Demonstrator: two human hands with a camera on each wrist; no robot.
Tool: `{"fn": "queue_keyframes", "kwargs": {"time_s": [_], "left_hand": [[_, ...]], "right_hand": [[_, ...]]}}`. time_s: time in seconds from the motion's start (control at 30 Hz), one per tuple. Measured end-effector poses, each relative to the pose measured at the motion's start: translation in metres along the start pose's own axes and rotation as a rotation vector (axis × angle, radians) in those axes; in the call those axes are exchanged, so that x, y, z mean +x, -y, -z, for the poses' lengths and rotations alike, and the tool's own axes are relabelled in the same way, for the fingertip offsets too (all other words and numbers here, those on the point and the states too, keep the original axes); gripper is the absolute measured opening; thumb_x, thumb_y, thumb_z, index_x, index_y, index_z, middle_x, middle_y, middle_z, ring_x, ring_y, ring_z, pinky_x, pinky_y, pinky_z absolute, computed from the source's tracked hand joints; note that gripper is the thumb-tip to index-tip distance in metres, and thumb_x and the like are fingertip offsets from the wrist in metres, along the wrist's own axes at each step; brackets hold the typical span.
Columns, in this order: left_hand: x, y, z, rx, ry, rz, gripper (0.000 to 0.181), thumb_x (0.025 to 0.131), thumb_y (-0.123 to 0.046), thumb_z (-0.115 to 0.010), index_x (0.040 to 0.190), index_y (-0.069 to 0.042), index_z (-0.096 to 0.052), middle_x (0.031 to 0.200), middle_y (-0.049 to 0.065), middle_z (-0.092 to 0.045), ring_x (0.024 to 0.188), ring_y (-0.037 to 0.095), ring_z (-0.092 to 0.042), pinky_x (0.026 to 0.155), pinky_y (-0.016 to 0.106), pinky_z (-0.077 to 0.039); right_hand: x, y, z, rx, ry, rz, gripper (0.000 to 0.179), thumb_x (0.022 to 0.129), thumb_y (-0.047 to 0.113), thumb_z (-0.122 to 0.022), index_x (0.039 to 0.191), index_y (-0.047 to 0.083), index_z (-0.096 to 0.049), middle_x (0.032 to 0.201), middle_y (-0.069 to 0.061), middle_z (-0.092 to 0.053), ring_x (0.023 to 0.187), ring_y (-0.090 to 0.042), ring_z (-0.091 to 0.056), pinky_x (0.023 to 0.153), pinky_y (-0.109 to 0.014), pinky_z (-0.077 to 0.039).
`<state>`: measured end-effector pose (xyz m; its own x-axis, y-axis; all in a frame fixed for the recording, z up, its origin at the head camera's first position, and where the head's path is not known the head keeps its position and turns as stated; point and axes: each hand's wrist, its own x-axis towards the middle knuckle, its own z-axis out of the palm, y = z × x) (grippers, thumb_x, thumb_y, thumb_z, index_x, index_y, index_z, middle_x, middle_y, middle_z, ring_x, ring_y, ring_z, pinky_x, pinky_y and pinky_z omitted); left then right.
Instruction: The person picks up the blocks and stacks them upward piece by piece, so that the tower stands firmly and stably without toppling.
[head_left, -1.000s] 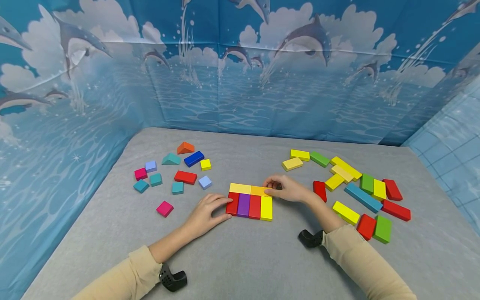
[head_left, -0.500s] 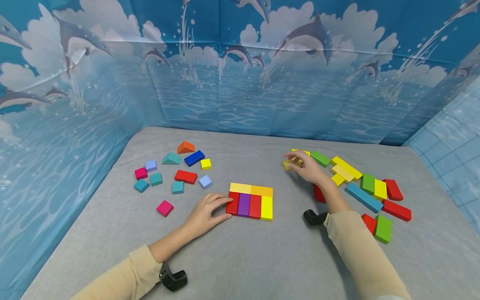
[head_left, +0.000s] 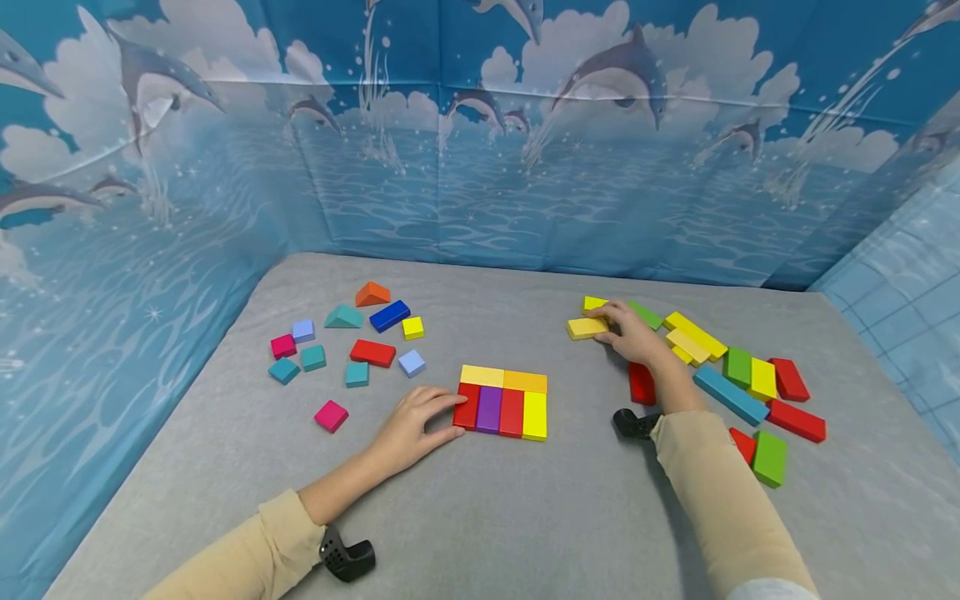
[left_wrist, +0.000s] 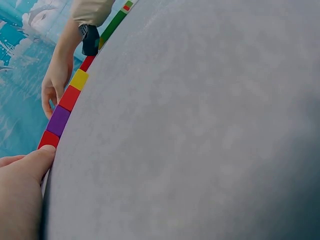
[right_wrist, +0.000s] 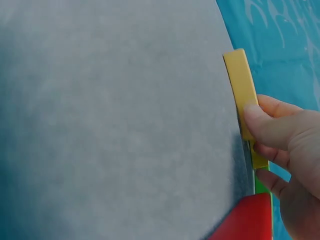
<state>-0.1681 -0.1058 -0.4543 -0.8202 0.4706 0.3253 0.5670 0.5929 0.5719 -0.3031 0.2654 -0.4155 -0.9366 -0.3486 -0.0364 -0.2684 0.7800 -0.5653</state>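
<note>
On the grey cloth, two red blocks, a purple block [head_left: 489, 410] and a yellow block [head_left: 535, 416] lie side by side, with a pale yellow block [head_left: 482, 376] and an orange-yellow block [head_left: 525, 381] across their far ends. My left hand [head_left: 414, 423] rests at the left side, its thumb and forefinger touching the end red block [head_left: 466, 407]; in the left wrist view the thumb lies against its near end. Farther right, my right hand [head_left: 633, 340] pinches a separate pale yellow block [right_wrist: 240, 90] between thumb and fingers. A brighter yellow block [head_left: 595, 303] lies just behind it, partly hidden.
Small blocks are scattered on the left, among them a teal triangle [head_left: 344, 317], a blue block [head_left: 390, 315] and a pink cube [head_left: 331, 416]. More blocks lie right, including a long blue block [head_left: 731, 396] and a green block [head_left: 769, 458]. A dolphin curtain [head_left: 480, 192] hangs behind.
My right hand has left the orange-yellow block, moved right and away to the loose pale yellow block, and taken hold of it. The left hand stays where it was.
</note>
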Motion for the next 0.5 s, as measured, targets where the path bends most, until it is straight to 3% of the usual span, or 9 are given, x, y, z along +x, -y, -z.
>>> {"fn": "queue_keyframes", "kwargs": {"time_s": [0.13,0.3,0.5], "left_hand": [[0.000,0.001,-0.001,0.000,-0.007,-0.011,0.043,0.080,-0.029,-0.070,0.120,-0.015,-0.060,0.113,0.002,-0.058,0.108,0.016,-0.048,0.089,0.037,-0.044],[0.000,0.002,0.000,-0.013,-0.025,-0.031,0.042,0.080,-0.028,-0.070,0.119,-0.014,-0.062,0.112,0.002,-0.059,0.107,0.016,-0.049,0.090,0.038,-0.043],[0.000,0.001,0.000,-0.023,-0.030,-0.029,0.041,0.081,-0.029,-0.069,0.119,-0.014,-0.062,0.112,0.002,-0.058,0.107,0.016,-0.049,0.090,0.039,-0.043]], "right_hand": [[-0.001,0.001,0.001,0.007,0.001,-0.024,0.036,0.088,0.010,-0.061,0.121,0.000,-0.053,0.115,-0.020,-0.041,0.098,-0.034,-0.041,0.088,-0.049,-0.036],[-0.003,0.004,0.001,-0.019,0.002,-0.014,0.036,0.088,0.014,-0.061,0.120,0.000,-0.053,0.114,-0.021,-0.044,0.099,-0.034,-0.043,0.088,-0.049,-0.038],[-0.010,0.032,-0.002,0.008,-0.011,0.068,0.036,0.087,0.015,-0.063,0.117,-0.001,-0.053,0.110,-0.018,-0.048,0.097,-0.031,-0.046,0.084,-0.046,-0.042]]}}
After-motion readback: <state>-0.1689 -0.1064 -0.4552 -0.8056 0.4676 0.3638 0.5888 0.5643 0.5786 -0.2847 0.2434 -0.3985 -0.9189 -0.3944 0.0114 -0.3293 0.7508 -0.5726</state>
